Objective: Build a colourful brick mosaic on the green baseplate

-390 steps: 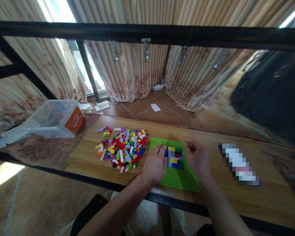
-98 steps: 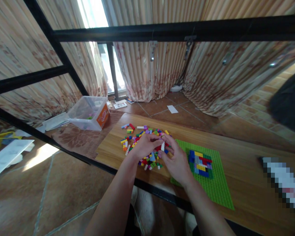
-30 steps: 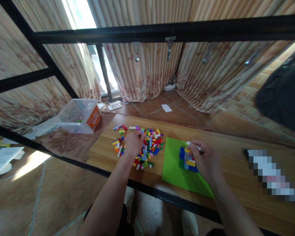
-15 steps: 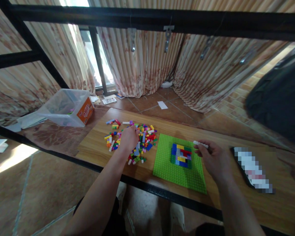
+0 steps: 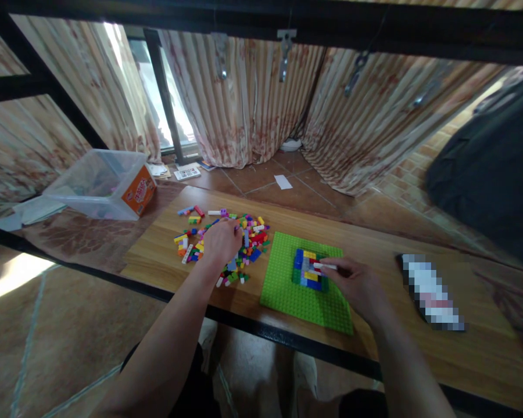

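Observation:
A green baseplate (image 5: 287,293) lies on the wooden table with a small block of coloured bricks (image 5: 304,268) built near its far edge. My right hand (image 5: 357,287) pinches a long white brick (image 5: 323,266) and holds it over that block. To the left, my left hand (image 5: 220,241) rests curled on a loose pile of coloured bricks (image 5: 253,235); what its fingers hold, if anything, is hidden.
A clear plastic tub (image 5: 100,184) with an orange label stands at the far left on a brown patterned mat. A blurred-out flat object (image 5: 431,290) lies right of the baseplate. A black metal bar (image 5: 287,17) crosses overhead; curtains hang behind.
My right hand has carried the white brick from beside the baseplate's right edge leftward onto the built block. My left hand stays on the brick pile.

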`<state>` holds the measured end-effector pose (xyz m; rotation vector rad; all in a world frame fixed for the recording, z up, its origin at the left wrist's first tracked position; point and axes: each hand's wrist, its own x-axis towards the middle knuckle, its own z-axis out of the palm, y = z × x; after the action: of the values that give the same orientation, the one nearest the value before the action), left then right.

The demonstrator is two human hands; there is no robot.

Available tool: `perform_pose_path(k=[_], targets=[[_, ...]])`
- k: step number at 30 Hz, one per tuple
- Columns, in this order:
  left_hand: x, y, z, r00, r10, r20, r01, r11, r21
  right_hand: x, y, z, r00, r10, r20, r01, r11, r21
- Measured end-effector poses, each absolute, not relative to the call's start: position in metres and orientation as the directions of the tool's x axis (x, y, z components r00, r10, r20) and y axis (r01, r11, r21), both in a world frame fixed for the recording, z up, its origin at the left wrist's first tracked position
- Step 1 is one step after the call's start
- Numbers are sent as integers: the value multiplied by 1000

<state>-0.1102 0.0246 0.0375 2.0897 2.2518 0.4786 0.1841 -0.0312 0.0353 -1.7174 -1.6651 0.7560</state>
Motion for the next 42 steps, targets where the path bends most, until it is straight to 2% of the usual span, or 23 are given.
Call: perform_pose_path(k=[4,9,15,19,26,37,42], targets=[[-112,24,36,-61,972,227,969,3,245,187,-33,32,24,999,40,790,6,-614],[-112,24,35,-64,967,245,971,3,240,185,-37,32,23,1000,-2,919,-22,-393],[-112,23,35,-75,957,279,964,-1,266,171,-39,38,115,993,-3,933,-109,-344],[-111,24,38,-109,934,340,934,-20,357,163,-38,35,127,992,0,920,-118,-374],[-85,16,34,54,904,423,795,-296,529,157,-34,28,90,995,-42,854,-99,-511],[-38,-10,17,388,863,325,717,-504,482,166,-28,27,87,989,-121,755,-145,-639],[-28,-18,13,481,831,279,696,-556,455,167,-27,23,102,990,-100,761,-142,-633]])
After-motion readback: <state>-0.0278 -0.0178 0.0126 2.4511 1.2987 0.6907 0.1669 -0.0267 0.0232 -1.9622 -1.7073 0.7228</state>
